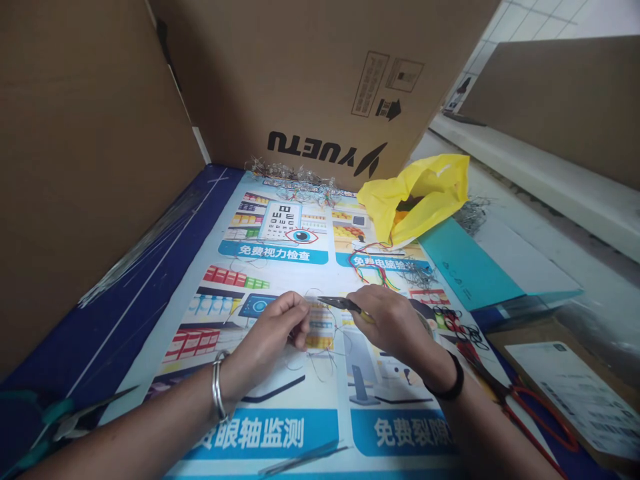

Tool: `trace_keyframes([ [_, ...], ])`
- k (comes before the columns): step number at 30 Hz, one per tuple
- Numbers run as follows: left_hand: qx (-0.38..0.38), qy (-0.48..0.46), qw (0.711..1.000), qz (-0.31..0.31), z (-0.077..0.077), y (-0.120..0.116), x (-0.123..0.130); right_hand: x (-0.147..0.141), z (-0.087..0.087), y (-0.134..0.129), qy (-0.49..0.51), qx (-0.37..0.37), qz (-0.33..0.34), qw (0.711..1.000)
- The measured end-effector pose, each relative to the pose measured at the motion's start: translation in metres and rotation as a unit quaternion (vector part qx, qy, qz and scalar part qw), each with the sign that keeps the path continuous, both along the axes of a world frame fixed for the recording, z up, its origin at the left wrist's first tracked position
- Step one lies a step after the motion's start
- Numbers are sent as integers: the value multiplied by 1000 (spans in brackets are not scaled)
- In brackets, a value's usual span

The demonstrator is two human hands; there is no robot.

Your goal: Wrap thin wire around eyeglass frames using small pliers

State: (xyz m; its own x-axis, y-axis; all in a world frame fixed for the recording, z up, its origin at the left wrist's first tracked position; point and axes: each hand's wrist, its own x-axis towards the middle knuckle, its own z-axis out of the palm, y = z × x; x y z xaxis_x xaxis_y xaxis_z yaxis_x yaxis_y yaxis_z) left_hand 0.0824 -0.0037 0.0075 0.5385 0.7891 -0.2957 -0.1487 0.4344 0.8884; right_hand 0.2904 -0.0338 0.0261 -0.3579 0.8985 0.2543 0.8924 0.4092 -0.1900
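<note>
My right hand (393,319) is wrapped round long-nose pliers (337,303) with yellow on the handle. Their dark tip points left, towards my left hand (284,325). My left hand is closed in a pinch on a thin bent wire (320,365), whose fine loops stick out beside the fingers and below the pliers. Whether the plier jaws touch the wire is too fine to make out. Under both hands lies a printed poster (280,270) with blue caption bars.
Cardboard walls (300,73) stand behind and left. Wire pieces (300,181) lie along the back. A yellow bag (425,193), red and green cords (373,263), black loops (463,327) and red-handled scissors (530,407) are on the right. Green-handled scissors (40,427) lie front left; straight wires (303,459) lie in front.
</note>
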Motion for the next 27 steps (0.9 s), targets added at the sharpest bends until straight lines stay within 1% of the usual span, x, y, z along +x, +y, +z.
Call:
trace_keyframes([
  [6,-2,3,1000,-20,1,0,0,-1,-2,0,0,6,3,1000],
  [12,-8,-17,999,-41,3,1,-1,-1,-2,0,2,-4,8,1000],
  [15,-19,-32,998,-41,3,1,-1,-1,-2,0,11,-13,14,1000],
  [19,-34,-28,998,-40,2,2,-1,-1,-4,-1,21,-19,23,999],
  [27,-31,-10,998,-46,3,3,-3,1,-13,2,27,3,46,999],
])
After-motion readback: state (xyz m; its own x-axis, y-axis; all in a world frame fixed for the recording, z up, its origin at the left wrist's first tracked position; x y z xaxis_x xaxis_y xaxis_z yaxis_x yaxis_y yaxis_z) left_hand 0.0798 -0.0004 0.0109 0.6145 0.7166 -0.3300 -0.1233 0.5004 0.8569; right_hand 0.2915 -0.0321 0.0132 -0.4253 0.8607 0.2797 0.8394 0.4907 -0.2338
